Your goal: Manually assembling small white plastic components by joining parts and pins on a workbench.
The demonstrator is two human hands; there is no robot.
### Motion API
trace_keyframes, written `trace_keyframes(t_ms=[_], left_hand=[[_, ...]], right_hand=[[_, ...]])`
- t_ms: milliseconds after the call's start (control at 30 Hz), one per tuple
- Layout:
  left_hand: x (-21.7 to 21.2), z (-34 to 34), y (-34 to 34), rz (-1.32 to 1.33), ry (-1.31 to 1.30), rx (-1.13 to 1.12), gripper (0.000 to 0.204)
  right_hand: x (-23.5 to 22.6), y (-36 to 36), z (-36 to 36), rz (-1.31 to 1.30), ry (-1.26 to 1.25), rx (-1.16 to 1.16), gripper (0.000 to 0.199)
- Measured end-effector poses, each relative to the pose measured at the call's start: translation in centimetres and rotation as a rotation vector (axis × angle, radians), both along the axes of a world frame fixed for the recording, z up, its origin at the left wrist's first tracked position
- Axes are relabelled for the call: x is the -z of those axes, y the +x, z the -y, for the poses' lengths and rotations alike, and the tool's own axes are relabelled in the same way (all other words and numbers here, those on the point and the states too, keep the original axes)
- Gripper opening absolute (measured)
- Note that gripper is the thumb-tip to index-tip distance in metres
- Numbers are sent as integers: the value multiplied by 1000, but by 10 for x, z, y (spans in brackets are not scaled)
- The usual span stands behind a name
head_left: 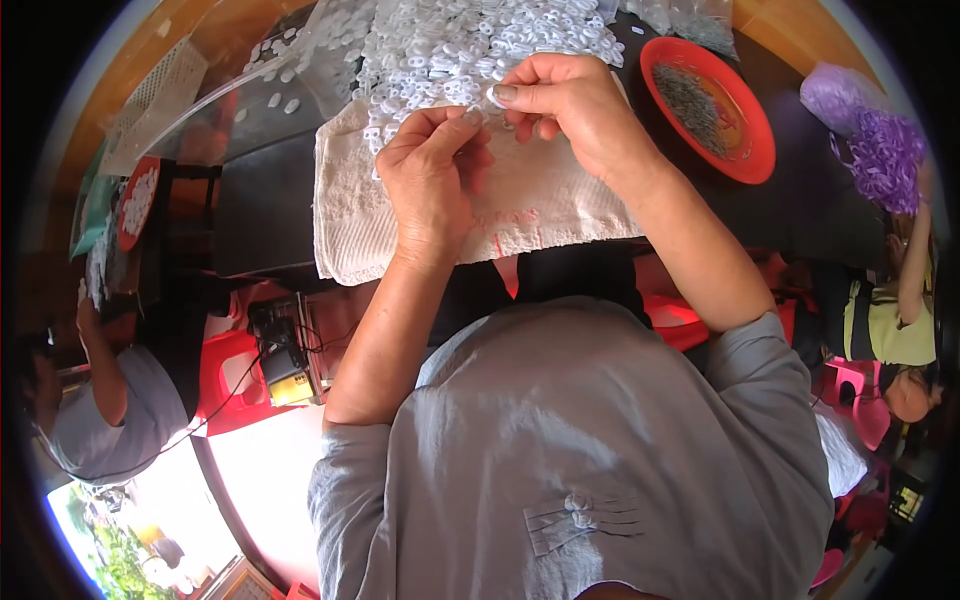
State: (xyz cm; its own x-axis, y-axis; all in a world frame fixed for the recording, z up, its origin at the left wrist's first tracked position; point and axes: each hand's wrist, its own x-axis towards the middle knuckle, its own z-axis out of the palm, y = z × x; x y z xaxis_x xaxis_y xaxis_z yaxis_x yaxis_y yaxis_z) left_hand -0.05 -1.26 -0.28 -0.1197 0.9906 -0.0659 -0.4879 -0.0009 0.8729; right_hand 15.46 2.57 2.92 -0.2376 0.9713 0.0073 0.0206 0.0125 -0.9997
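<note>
Above a cream towel (370,225) on the dark table, my two hands are close together, fingertips nearly meeting. My right hand (580,110) pinches a small white plastic piece (494,97) between thumb and forefinger. Close beside it, my left hand (430,170) is closed in a pinch as well; a bit of white shows at its fingertips, too small to name. Just beyond the hands spreads a heap of small white plastic pieces (440,65), many with holes through them, reaching onto the towel's far edge.
Right of the towel stands a red bowl (760,160) of small grey metal parts (690,105). A clear plastic sheet (215,115) edges the heap's left side. Purple strips (880,150) lie far right. Other people sit left, in a grey sleeve (150,390), and right, in a yellow-green top (900,325).
</note>
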Motion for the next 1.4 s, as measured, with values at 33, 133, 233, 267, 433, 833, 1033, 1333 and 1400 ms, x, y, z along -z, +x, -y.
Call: trace_keyframes(t_ms=[33,133,233,267,433,833,1033,1333,1400], left_hand=[[0,0,0,0,-2,-1,9],[1,-1,1,-7,-1,-11,9],[1,-1,1,-19,0,-21,9],[2,-1,1,-23,3,-24,9],[3,-1,2,-50,18,-35,9],[0,1,3,-60,22,-22,7],[1,1,1,0,24,33,8],[2,0,3,4,29,54,8],[2,1,2,-6,30,64,7]], right_hand=[[0,0,1,0,-2,-1,12],[2,0,1,-23,-11,30,12],[5,0,1,-20,-11,15,13],[5,-1,1,-24,-6,20,12],[7,0,1,-29,20,7,12],[10,-6,6,-52,11,-4,12],[11,-2,5,-126,-90,-34,12],[14,0,4,-215,-93,-45,13],[12,0,4,-189,-82,-70,13]])
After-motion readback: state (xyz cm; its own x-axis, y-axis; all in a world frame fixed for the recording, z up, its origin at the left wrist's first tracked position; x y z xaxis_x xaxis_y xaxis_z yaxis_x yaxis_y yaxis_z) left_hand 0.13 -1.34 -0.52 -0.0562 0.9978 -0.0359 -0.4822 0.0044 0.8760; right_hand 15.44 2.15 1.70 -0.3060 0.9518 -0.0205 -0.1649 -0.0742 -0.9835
